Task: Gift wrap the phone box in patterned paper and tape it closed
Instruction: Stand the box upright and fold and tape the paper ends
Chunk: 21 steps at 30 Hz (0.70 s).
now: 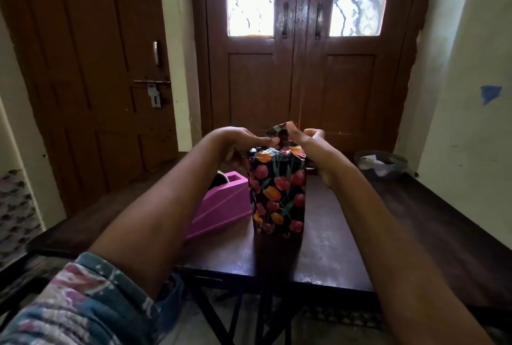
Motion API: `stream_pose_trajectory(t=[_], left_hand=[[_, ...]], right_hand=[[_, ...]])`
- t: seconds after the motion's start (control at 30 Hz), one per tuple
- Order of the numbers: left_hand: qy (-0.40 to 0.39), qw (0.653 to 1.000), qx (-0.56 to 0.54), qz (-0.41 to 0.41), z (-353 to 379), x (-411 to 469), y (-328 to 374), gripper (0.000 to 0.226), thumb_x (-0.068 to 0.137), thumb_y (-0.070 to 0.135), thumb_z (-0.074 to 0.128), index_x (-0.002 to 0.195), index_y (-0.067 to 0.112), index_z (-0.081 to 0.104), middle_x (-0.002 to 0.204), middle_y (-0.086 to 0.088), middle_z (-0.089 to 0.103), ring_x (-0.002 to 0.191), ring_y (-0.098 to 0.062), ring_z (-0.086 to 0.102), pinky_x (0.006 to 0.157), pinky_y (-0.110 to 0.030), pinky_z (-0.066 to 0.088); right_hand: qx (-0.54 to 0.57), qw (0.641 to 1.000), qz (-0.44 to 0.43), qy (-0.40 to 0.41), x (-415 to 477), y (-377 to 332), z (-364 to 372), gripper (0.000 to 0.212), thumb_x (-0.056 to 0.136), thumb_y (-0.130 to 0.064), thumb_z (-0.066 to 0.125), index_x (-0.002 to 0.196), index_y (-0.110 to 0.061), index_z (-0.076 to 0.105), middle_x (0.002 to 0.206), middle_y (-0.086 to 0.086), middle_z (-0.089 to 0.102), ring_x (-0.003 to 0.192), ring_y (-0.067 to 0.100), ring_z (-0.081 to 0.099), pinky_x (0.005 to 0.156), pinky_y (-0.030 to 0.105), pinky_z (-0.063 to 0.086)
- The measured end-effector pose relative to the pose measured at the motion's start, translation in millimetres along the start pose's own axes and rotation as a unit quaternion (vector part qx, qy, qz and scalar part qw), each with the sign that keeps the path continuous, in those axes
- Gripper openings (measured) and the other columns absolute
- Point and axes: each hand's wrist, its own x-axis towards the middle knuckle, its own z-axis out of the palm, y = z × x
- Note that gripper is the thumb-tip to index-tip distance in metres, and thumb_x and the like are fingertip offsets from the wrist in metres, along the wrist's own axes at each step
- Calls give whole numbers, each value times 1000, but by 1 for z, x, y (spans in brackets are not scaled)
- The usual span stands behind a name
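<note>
At the middle of the dark wooden table (pixel 327 247), the phone box (pixel 277 195) is stood upright on one short end. Its near face and sides are fully covered by the patterned paper (pixel 273 206), black with red and orange tulips.

Both hands are held at the top end of the box, where the paper is not yet folded flat.
- Left hand (pixel 241 138): fingers curled; the paper at the top left edge is pinched between thumb and fingertips.
- Right hand (pixel 310 145): fingers curled; a raised paper flap (pixel 278 130) above the top is pinched by the thumb and forefinger. How the other fingers lie cannot be told.

A pink tape dispenser (pixel 221 203) is seen just left of the box, on the same table, apparently touching or nearly touching the box's lower left side; contact cannot be confirmed. A grey bowl (pixel 381 164) with small contents is noted at the far right, well apart from the box. A floral sleeve (pixel 83 297) is seen on the left arm, near left. A brown double door (pixel 299 81) with glass panes stands behind the table.
</note>
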Motion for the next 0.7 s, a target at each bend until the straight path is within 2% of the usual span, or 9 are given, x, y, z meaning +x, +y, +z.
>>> stream_pose_trajectory(t=[0.1,0.23,0.33,0.43,0.47,0.53,0.57,0.63,0.7], left_hand=[[22,999,-25,12,3,-4,-1,52,85,48,59,111,3,60,75,-10,65,45,-15,63,39,-23,49],[-13,997,-80,17,-4,-2,-6,47,87,37,62,116,0,59,74,-10,67,52,-18,67,45,-27,53],[-13,995,-94,21,-3,-5,-7,36,89,32,60,110,2,60,72,-9,67,53,-17,67,49,-28,55],[-13,993,-112,28,0,-8,-10,28,92,29,57,101,3,60,70,-8,67,55,-18,67,51,-28,57],[-12,993,-117,32,0,-9,-12,28,92,29,56,102,3,60,70,-7,67,56,-17,67,51,-27,57],[-9,991,-126,42,-3,-9,-16,32,92,31,56,107,3,60,76,-7,67,59,-16,67,52,-25,56],[-6,991,-122,47,-2,-9,-18,35,92,32,55,108,2,60,79,-7,67,60,-15,67,51,-23,55],[11,993,-100,63,0,-6,-20,37,92,35,54,107,2,61,81,-7,67,60,-13,65,48,-19,52],[26,992,-97,76,2,-1,-17,36,92,36,55,98,1,64,73,-7,68,54,-12,65,46,-18,51]], right_hand=[[35,999,27,16,5,-3,6,58,92,-25,56,135,-16,17,109,7,45,73,9,49,44,16,43],[57,996,57,40,13,-5,8,46,92,-11,51,129,-14,24,114,14,47,77,16,52,58,25,47],[83,994,61,48,16,-5,9,56,93,-8,45,140,-13,14,122,17,46,93,24,55,70,33,50],[85,993,52,56,15,-5,9,56,94,-10,41,142,-8,10,131,16,40,93,23,52,70,34,48],[74,994,52,60,16,-5,9,57,95,-15,38,144,-9,9,138,17,35,102,26,51,79,39,48],[18,996,50,76,18,-4,9,59,98,-34,32,147,-11,7,149,17,24,128,33,37,103,48,37],[-34,994,38,98,17,-2,8,60,97,-42,32,146,-11,15,148,17,26,131,33,34,106,49,34],[-152,972,-36,177,12,4,9,51,93,-45,42,132,-13,35,137,12,39,124,28,38,102,46,37],[-226,926,-138,270,2,8,13,40,88,-39,52,120,-17,43,127,6,45,119,24,40,97,40,37]])
